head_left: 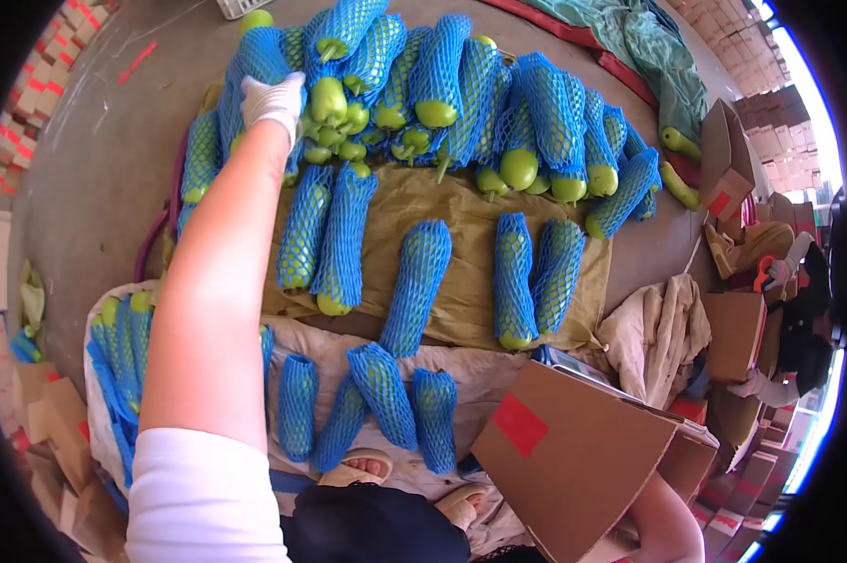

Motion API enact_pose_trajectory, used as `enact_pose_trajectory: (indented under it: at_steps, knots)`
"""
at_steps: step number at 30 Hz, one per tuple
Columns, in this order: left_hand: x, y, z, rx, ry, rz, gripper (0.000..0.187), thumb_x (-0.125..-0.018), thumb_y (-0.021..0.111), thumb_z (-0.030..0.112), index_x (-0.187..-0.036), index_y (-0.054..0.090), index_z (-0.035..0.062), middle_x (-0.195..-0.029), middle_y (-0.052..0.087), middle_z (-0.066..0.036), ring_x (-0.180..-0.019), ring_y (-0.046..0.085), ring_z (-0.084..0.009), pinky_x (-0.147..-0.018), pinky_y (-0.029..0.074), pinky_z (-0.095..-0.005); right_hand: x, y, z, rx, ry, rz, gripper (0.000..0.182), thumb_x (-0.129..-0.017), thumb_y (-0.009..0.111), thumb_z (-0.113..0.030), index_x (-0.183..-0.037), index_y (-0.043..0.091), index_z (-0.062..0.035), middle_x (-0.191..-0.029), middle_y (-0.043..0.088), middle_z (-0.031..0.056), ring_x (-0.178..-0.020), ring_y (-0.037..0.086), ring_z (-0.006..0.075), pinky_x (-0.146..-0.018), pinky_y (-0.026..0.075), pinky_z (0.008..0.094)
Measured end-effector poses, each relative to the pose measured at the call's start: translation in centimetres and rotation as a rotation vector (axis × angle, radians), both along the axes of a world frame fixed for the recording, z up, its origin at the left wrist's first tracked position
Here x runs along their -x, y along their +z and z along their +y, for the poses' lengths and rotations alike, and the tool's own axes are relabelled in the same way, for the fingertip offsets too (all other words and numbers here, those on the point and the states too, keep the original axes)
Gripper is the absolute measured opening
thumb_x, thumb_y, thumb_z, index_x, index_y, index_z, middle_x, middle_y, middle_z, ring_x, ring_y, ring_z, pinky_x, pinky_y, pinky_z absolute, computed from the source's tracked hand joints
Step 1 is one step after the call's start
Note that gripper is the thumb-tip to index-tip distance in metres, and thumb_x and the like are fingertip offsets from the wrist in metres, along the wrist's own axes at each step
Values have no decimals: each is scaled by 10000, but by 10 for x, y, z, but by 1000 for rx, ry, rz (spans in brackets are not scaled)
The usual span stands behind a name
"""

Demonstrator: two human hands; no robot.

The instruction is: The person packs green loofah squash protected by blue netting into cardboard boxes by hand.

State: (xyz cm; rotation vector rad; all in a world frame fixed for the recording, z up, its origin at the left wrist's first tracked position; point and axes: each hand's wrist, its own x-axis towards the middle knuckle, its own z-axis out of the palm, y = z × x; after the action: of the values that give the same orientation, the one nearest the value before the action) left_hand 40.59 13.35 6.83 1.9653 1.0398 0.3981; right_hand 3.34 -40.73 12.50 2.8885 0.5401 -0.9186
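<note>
My left hand [273, 101], in a white glove, reaches far forward to the left end of a pile of long green gourds in blue foam-net sleeves. It is closed on one netted gourd [255, 64]; its fingertips are partly hidden. Green ends of other gourds [330, 101] poke out just right of the glove. At lower right stands a tilted cardboard box [574, 450] with a red patch. My right forearm [665, 521] goes behind this box, so my right hand and its fingers are hidden.
Several netted gourds [416, 286] lie apart on a tan cloth [461, 202] and near my feet. More gourds [123, 328] sit at left. Bare gourds [680, 186] lie right of the pile. A co-worker's gloved hand [750, 383] is by another box [731, 333].
</note>
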Motion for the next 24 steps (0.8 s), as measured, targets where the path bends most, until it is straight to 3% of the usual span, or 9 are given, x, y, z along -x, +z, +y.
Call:
enact_pose_trajectory:
  at_steps: [3, 4, 6, 9, 11, 14, 15, 22, 24]
  knots:
    - [3, -13, 33, 359, -77, -475, 684, -696, 770, 351, -1261, 551, 34, -1185, 610, -171, -1043, 604, -292, -892, 468, -392, -3, -4, -3, -14, 9, -19, 654, -705, 717, -332, -1249, 517, -29, -1150, 595, 208, -1048, 589, 358, -914, 469, 433]
    - [16, -3, 42, 591, -54, -395, 488, -738, 738, 399, -1115, 574, 135, -1000, 616, -85, -858, 599, -238, -693, 480, -386, -3, -6, -4, -21, 14, -25, 649, -709, 715, -331, -1249, 518, -29, -1151, 595, 208, -1048, 589, 357, -914, 469, 433]
    - [59, 3, 57, 945, -102, -530, 410, -824, 677, 376, -1096, 568, 89, -924, 639, -94, -801, 626, -269, -641, 497, -344, -4, -9, -5, -32, 19, -29, 641, -716, 711, -330, -1249, 519, -31, -1153, 595, 207, -1050, 589, 357, -914, 469, 434]
    - [196, 36, 40, 1436, -315, -539, 443, -888, 609, 293, -1239, 532, 34, -1188, 598, -157, -1045, 607, -283, -787, 532, -380, -7, -13, -5, -54, 36, -41, 628, -727, 705, -328, -1250, 520, -34, -1156, 594, 205, -1053, 588, 355, -914, 468, 435]
    - [275, 41, 20, 1597, -187, -467, 590, -841, 631, 358, -1307, 485, 28, -1243, 567, -170, -1078, 599, -281, -810, 545, -408, -9, -16, -5, -55, 41, -46, 619, -735, 702, -327, -1250, 521, -35, -1158, 594, 203, -1055, 588, 354, -915, 468, 435]
    - [367, 43, -8, 1724, -4, -367, 744, -778, 673, 417, -1348, 430, 5, -1248, 541, -221, -993, 619, -374, -752, 554, -489, -5, -18, -6, -63, 51, -51, 606, -746, 696, -325, -1251, 522, -38, -1161, 593, 202, -1057, 588, 353, -915, 468, 436]
    - [380, 42, -19, 1842, -104, -307, 789, -751, 711, 391, -1362, 408, -7, -1253, 519, -246, -997, 614, -382, -758, 553, -495, -4, -19, -6, -62, 60, -54, 602, -750, 694, -325, -1251, 523, -39, -1162, 593, 201, -1058, 588, 352, -915, 468, 437]
    - [400, 45, -70, 1560, -541, -33, 828, -763, 722, 433, -1376, 379, -6, -1157, 580, -211, -912, 649, -310, -730, 570, -368, 14, -1, -15, -71, 109, -110, 572, -776, 681, -321, -1252, 526, -44, -1170, 592, 196, -1065, 587, 349, -916, 467, 439]
    - [407, 62, -72, 1470, -607, -6, 824, -769, 713, 436, -1378, 374, -4, -1156, 581, -214, -899, 654, -309, -715, 573, -361, 16, 54, 1, 69, -15, -19, 483, -811, 657, -286, -1221, 553, -52, -1113, 622, 181, -1030, 606, 337, -872, 492, 427]
